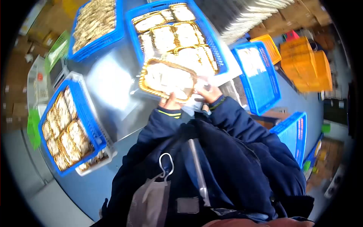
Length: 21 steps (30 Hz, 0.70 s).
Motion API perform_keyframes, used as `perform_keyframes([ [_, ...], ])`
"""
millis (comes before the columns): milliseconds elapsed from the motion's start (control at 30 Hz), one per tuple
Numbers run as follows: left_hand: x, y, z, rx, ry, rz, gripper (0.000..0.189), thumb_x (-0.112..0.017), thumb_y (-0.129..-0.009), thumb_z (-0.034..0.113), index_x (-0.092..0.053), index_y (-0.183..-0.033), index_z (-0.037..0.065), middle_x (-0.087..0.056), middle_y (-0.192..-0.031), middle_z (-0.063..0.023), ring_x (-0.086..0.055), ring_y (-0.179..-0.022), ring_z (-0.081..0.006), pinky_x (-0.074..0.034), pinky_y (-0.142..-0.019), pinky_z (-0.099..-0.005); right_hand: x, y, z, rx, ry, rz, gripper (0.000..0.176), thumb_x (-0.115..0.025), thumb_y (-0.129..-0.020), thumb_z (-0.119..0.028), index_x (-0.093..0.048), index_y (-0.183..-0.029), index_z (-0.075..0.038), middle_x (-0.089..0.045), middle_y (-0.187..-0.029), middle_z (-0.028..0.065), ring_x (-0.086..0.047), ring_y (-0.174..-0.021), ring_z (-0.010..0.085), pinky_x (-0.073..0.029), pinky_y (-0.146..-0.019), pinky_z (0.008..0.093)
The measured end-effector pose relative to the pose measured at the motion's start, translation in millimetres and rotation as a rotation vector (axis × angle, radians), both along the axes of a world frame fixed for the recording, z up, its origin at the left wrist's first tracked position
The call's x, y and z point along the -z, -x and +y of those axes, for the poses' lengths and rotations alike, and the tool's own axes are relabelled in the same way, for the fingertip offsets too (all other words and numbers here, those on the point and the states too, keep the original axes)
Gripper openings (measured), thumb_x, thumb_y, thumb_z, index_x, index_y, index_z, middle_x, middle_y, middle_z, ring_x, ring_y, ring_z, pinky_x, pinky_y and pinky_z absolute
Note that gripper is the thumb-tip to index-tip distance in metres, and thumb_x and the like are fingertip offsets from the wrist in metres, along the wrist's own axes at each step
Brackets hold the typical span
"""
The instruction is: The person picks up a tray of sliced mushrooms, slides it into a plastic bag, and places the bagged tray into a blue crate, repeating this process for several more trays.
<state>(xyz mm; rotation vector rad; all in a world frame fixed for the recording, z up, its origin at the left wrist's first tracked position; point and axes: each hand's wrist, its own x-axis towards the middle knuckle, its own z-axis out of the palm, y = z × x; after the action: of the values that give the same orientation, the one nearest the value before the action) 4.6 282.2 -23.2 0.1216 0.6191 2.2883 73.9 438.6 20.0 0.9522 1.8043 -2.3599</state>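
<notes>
A gold-rimmed tray (pixel 168 80) with pale, overexposed contents is held up in front of me, with what looks like clear plastic film around it. My left hand (pixel 171 103) grips its near edge, fingers closed. At its right corner, my right hand (pixel 207 92) is closed on the same tray. Glare hides what lies in it. Just beyond, a blue crate (pixel 223 56) holds several similar gold-edged trays in rows. Below the held tray is the shiny metal table (pixel 124 109).
On the left, another blue crate (pixel 99 140) of gold trays sits on a white one. A blue crate (pixel 120 28) of loose pale-brown pieces stands at the back. To the right are a blue crate (pixel 269 90), another blue crate (pixel 302 130) and orange crates (pixel 302 64).
</notes>
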Motion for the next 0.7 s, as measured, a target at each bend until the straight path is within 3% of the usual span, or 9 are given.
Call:
perform_keyframes([
  [167,-8,-14,73,0.105,0.024,0.111,0.055,-0.050,-0.087,0.021,-0.023,-0.132,0.009,-0.033,-0.131,-0.0144,-0.036,-0.119,-0.0320,-0.033,-0.096,-0.0489,16,-24,68,0.242,0.057,0.075,0.022,-0.056,-0.085,-0.021,-0.057,-0.101,-0.007,-0.060,-0.085,0.0017,-0.057,-0.075,0.0100,-0.049,-0.064,0.0268],
  [367,-3,-27,183,0.298,0.094,-0.159,0.051,-0.045,-0.089,0.021,-0.019,-0.133,0.014,-0.033,-0.130,-0.0151,-0.037,-0.117,-0.0377,-0.034,-0.093,-0.0538,13,-69,201,0.450,0.004,0.143,0.018,-0.055,-0.085,-0.017,-0.059,-0.097,-0.006,-0.061,-0.083,0.0020,-0.056,-0.076,0.0100,-0.048,-0.060,0.0243],
  [400,4,-26,200,0.338,0.148,-0.259,0.050,-0.044,-0.090,0.023,-0.019,-0.132,0.014,-0.034,-0.129,-0.0152,-0.038,-0.116,-0.0387,-0.035,-0.091,-0.0541,33,-83,232,0.476,-0.125,0.186,0.017,-0.056,-0.083,-0.017,-0.060,-0.096,-0.007,-0.058,-0.075,-0.0021,-0.049,-0.060,0.0057,-0.045,-0.056,0.0206],
  [467,-2,-29,230,0.413,0.493,0.146,0.045,-0.035,-0.091,0.031,-0.024,-0.131,0.014,-0.040,-0.121,-0.0140,-0.049,-0.105,-0.0362,-0.042,-0.085,-0.0503,74,-106,297,0.674,-0.152,0.185,0.017,-0.058,-0.081,-0.018,-0.061,-0.093,-0.006,-0.054,-0.068,-0.0035,-0.046,-0.056,0.0055,-0.044,-0.054,0.0216],
  [500,7,-25,234,0.467,0.377,-0.014,0.044,-0.036,-0.091,0.031,-0.027,-0.130,0.014,-0.041,-0.122,-0.0144,-0.050,-0.104,-0.0343,-0.042,-0.086,-0.0489,82,-123,328,0.712,-0.202,-0.036,0.017,-0.059,-0.081,-0.019,-0.061,-0.093,-0.007,-0.055,-0.070,-0.0031,-0.046,-0.055,0.0061,-0.044,-0.054,0.0212],
  [533,24,-15,233,0.514,0.255,-0.177,0.043,-0.037,-0.091,0.031,-0.030,-0.130,0.014,-0.042,-0.122,-0.0148,-0.050,-0.104,-0.0324,-0.042,-0.086,-0.0475,94,-134,355,0.855,-0.139,0.067,0.019,-0.060,-0.081,-0.020,-0.060,-0.095,-0.007,-0.056,-0.070,-0.0026,-0.046,-0.055,0.0069,-0.044,-0.054,0.0223],
  [600,37,-7,235,0.598,0.149,-0.046,0.041,-0.037,-0.090,0.032,-0.034,-0.128,0.015,-0.050,-0.118,-0.0112,-0.050,-0.105,-0.0307,-0.041,-0.089,-0.0450,167,-169,427,0.855,-0.446,-0.101,0.021,-0.058,-0.083,-0.021,-0.059,-0.098,-0.007,-0.057,-0.072,-0.0018,-0.045,-0.054,0.0080,-0.041,-0.051,0.0225],
  [633,33,-4,234,0.597,0.185,-0.058,0.041,-0.038,-0.090,0.033,-0.035,-0.127,0.016,-0.052,-0.116,-0.0094,-0.050,-0.105,-0.0304,-0.041,-0.088,-0.0442,159,-172,437,1.052,-0.192,0.089,0.022,-0.057,-0.084,-0.020,-0.058,-0.100,-0.007,-0.059,-0.075,-0.0004,-0.047,-0.055,0.0084,-0.040,-0.049,0.0226],
  [700,24,2,226,0.544,0.328,-0.081,0.041,-0.040,-0.089,0.034,-0.036,-0.126,0.017,-0.053,-0.113,-0.0080,-0.051,-0.103,-0.0298,-0.042,-0.086,-0.0432,190,-197,485,1.032,-0.156,-0.061,0.026,-0.056,-0.085,-0.020,-0.054,-0.106,-0.005,-0.060,-0.081,0.0041,-0.055,-0.063,0.0131,-0.046,-0.054,0.0252],
])
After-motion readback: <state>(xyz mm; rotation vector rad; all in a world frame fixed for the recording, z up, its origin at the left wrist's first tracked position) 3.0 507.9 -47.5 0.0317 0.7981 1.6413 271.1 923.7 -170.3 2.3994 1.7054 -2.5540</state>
